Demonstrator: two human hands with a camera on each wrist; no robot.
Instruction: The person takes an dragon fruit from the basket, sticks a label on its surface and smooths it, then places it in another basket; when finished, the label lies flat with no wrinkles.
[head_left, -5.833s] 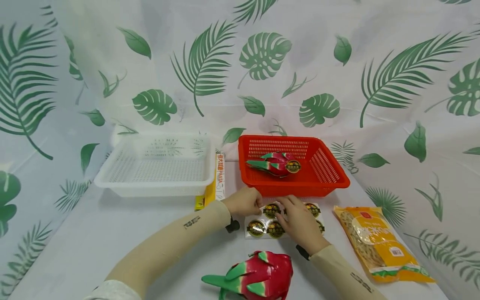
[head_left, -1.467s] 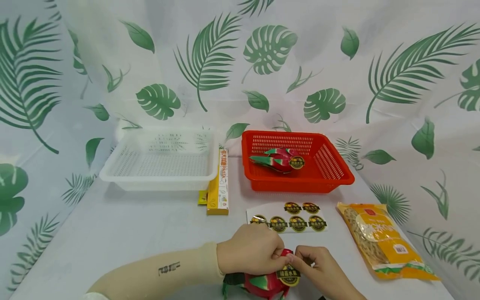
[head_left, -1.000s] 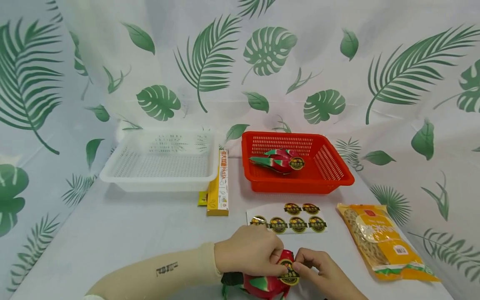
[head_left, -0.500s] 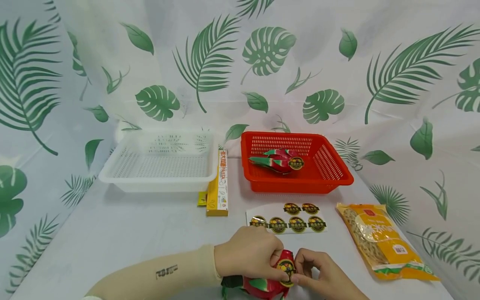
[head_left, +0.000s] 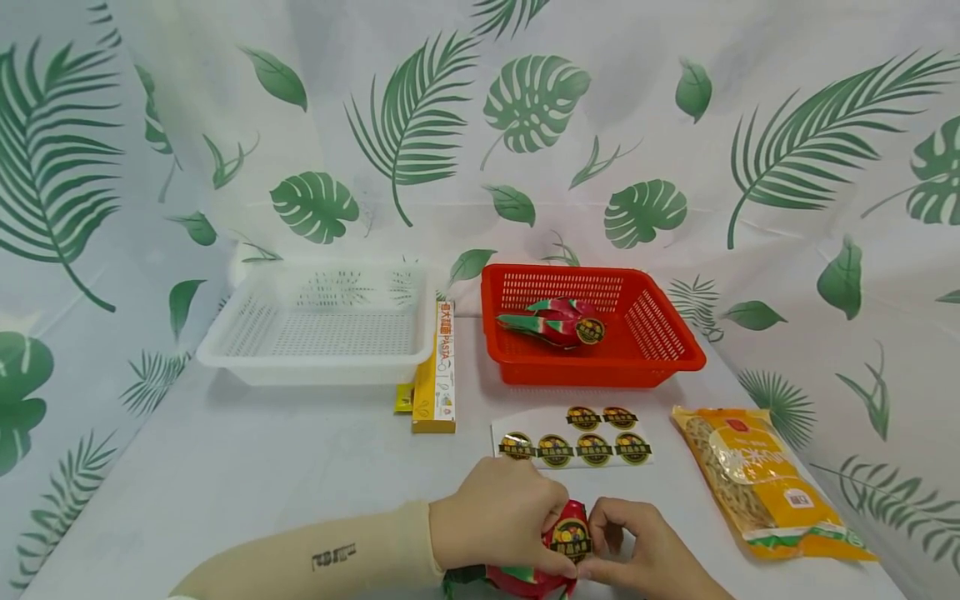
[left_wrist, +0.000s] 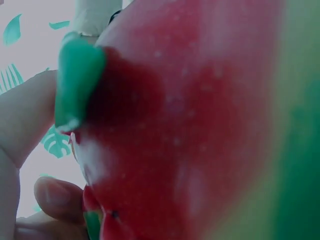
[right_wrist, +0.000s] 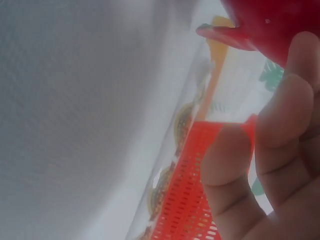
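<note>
A red dragon fruit (head_left: pixel 573 514) with green-tipped scales is at the table's front edge, partly covered by both hands. My left hand (head_left: pixel 498 517) grips it from above, thumb along its near side; the left wrist view shows its red skin (left_wrist: pixel 165 120) up close. A round black-and-gold sticker (head_left: pixel 572 539) lies on the fruit's right end. There my right hand (head_left: pixel 648 550) has its curled fingers and thumb around the fruit's edge, the thumb tip close to the left thumb. The right wrist view shows its fingertips (right_wrist: pixel 285 107) beside the fruit.
Behind the hands lies a sticker sheet (head_left: pixel 543 427). A red basket (head_left: pixel 592 375) holds another stickered dragon fruit (head_left: pixel 555 323). To its left stand a white basket (head_left: pixel 315 367) and a pasta box (head_left: pixel 442 400). An orange noodle bag (head_left: pixel 750 475) lies at right.
Both hands left the sticker sheet and came to the dragon fruit at the front. A sticker went onto it, and its edges lie flatter now. The right thumb slid down off the sticker.
</note>
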